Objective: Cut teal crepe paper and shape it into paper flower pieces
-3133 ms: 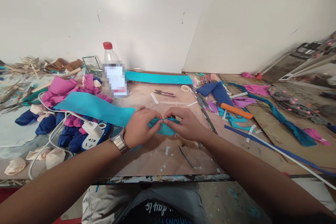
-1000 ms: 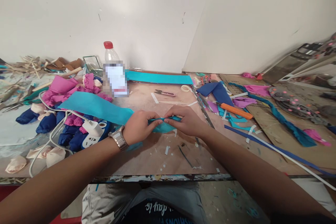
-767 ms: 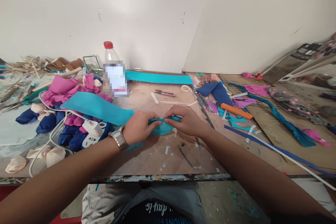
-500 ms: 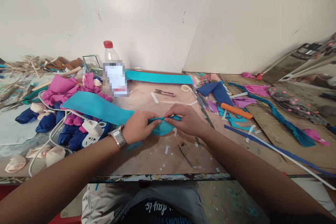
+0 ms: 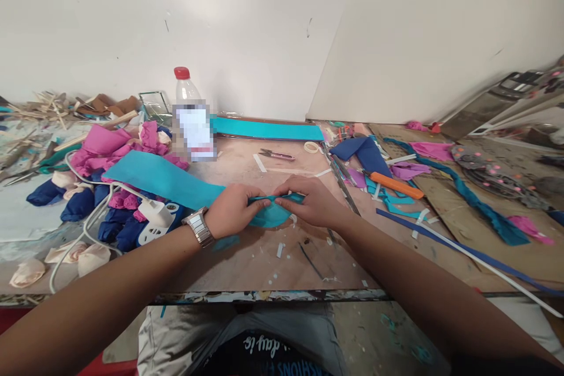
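Note:
A long teal fabric strip runs from the pile at the left into my hands, over the middle of the worktable. My left hand, with a metal watch on its wrist, pinches the strip's edge between thumb and forefinger. Close beside it, my right hand pinches the same edge; the two thumbs nearly meet. Between and below the fingertips the fabric is folded and gathered, and a loose rounded flap hangs toward me. The fingers' undersides are hidden.
Left lie pink and navy fabric bundles, a white cable and a power strip. Behind stand a phone and a red-capped bottle. Thread snips and a tape roll lie ahead; an orange cutter is at right.
Both hands stay almost in place with the same pinch. The hanging flap of teal fabric below the fingers has shifted slightly and looks rounder.

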